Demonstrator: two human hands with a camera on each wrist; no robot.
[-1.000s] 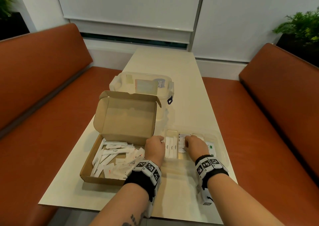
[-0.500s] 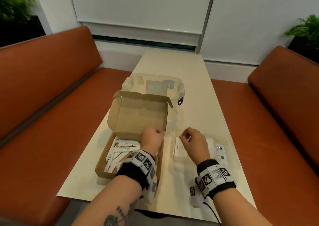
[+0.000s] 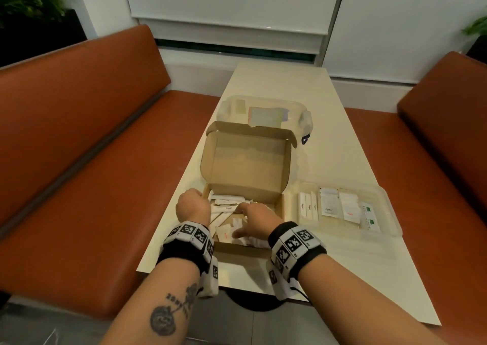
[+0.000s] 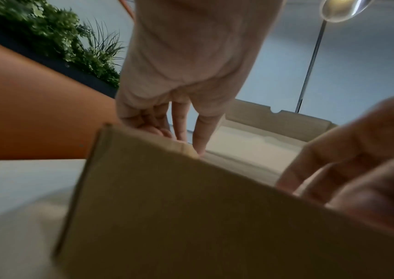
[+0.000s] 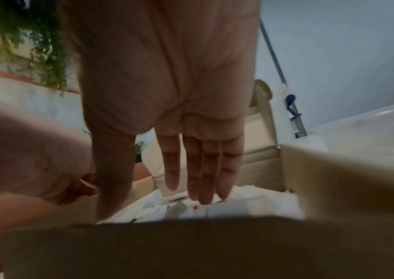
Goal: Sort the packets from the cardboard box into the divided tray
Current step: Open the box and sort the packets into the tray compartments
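both hands are at the cardboard box. left hand sits at the box's far-left corner, fingers curled down over the left wall's edge in the left wrist view, gripping it, probably to keep the light box from sliding while the other hand digs. right hand is flat inside the box, fingers straight and together, tips just above or touching the loose packets under it; it has nothing pinched yet, likely feeling for one to lift. the pile lies below and between the two hands. well off to the right of the right hand is the divided tray, already holding slim sticks, squarer sachets and green-marked ones in separate compartments, kept close so each carry stays short. beyond the box lid stands a clear lidded container.
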